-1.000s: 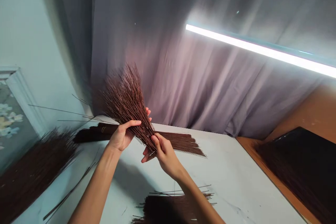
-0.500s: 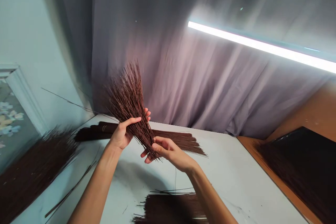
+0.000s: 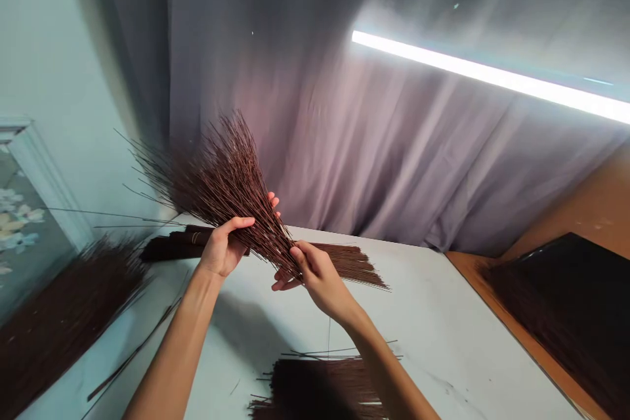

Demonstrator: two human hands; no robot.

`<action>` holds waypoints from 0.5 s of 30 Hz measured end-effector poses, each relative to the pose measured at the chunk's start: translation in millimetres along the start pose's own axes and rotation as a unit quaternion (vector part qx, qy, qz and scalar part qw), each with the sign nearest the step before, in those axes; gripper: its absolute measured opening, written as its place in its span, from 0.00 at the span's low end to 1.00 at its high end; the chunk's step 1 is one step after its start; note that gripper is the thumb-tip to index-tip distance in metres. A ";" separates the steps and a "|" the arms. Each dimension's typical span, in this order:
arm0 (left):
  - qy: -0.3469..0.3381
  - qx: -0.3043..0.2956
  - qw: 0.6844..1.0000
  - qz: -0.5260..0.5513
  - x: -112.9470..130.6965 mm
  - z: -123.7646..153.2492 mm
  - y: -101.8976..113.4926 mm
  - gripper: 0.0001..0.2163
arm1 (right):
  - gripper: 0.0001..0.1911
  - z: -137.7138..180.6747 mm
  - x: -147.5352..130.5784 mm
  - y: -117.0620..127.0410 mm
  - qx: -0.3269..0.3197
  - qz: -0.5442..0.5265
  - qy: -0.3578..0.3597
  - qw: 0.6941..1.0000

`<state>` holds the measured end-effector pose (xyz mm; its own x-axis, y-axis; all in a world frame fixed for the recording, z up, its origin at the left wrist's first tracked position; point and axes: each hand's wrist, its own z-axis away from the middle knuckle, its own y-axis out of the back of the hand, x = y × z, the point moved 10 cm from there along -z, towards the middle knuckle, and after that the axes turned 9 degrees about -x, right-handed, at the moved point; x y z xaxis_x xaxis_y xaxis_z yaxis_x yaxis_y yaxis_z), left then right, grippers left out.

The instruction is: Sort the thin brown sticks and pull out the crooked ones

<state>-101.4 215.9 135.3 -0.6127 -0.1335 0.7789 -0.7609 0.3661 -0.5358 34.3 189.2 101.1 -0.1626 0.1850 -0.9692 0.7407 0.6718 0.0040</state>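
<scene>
A bundle of thin dark brown sticks [image 3: 233, 177] is held up over the table, fanned out toward the upper left. My left hand [image 3: 226, 246] is wrapped around its middle, thumb across the front and fingertips showing behind. Around the gathered lower end, my right hand [image 3: 317, 272] pinches the sticks between thumb and fingers. A few long strands stick out to the left from the fan. Behind the hands, a tied bundle of similar sticks [image 3: 361, 266] lies on the table, partly covered by the held one.
On the white table [image 3: 418, 315] rests another stick pile [image 3: 319, 387] at the front. A large stick heap [image 3: 69, 315] is at the left, with loose sticks [image 3: 135, 354] beside it. A black sheet-like thing [image 3: 566, 315] stands right. A grey curtain [image 3: 319, 164] hangs behind.
The held bundle has tilted further left and its tips have spread wider. My right hand has moved slightly up and right; my left hand has shifted slightly left.
</scene>
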 end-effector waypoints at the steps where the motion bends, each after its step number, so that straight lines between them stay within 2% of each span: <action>1: -0.002 0.002 1.000 0.003 0.4 0.3 0.6 0.22 | 0.24 -0.6 2.0 -0.4 0.000 0.005 0.000 1.000; 4: -0.011 -0.006 1.000 0.003 1.8 0.5 0.0 0.22 | 0.24 -0.3 3.8 -2.3 -0.031 0.033 -0.014 0.999; 7: -0.004 -0.025 1.000 -0.003 -0.1 0.5 -1.7 0.22 | 0.23 4.1 -7.6 0.5 -0.062 0.119 -0.015 0.991; 10: 0.004 -0.035 0.999 -0.019 -1.8 0.6 -3.1 0.22 | 0.21 9.3 -21.4 5.8 -0.060 0.191 -0.014 0.980; 13: 0.003 -0.031 0.999 -0.041 -2.0 0.2 -6.1 0.21 | 0.19 10.8 -25.3 1.2 -0.066 0.232 -0.019 0.970; 15: 0.004 -0.017 0.998 -0.057 -2.4 -0.8 -8.0 0.20 | 0.18 9.5 -25.5 0.1 -0.041 0.271 -0.013 0.962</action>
<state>-93.7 214.0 138.0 -0.5199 -0.1683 0.8375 -0.8183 0.3796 -0.4317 44.7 177.7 123.4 0.2506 0.5071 -0.8246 0.6583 0.5353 0.5292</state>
